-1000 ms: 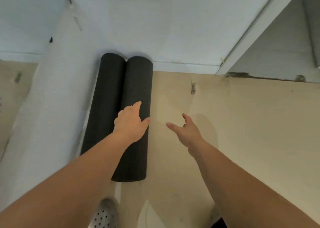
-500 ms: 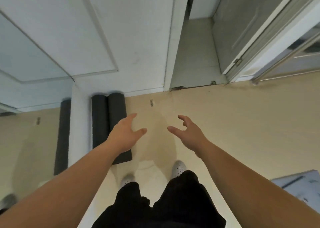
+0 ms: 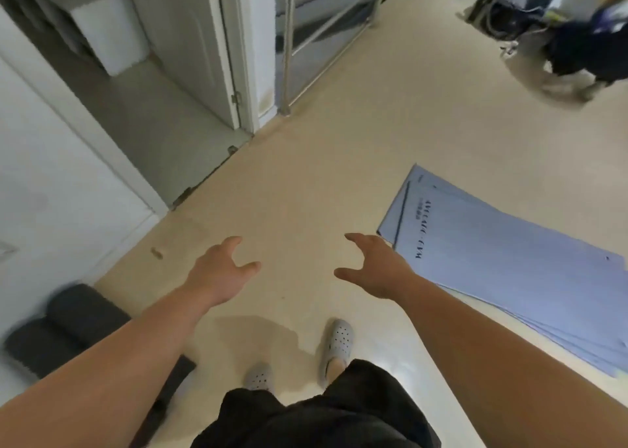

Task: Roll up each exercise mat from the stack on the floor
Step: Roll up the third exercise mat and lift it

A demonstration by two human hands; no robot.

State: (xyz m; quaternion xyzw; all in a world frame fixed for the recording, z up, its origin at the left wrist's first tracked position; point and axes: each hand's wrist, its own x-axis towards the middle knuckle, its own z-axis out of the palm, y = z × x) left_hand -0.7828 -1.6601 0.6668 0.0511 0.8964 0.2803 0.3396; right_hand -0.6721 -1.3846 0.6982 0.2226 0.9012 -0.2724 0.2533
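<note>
Floor (image 3: pixel 373 124): mat stack (image 3: pixel 509 277) near right grip (image 3: pixel 377 267), untouched.

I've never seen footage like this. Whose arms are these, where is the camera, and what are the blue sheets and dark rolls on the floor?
There is no machine here. A person wears a camera on the head, looking down, so you see their own arms, shorts and shoes. The left hand and right hand are both open, with fingers loosely spread, and hold nothing. On the floor to the right lies a stack of flat pale-blue mats, not yet rolled. At lower left, by the wall, two dark rolls lie side by side, probably mats already rolled. The dark things at top right are too blurred to name.
</note>
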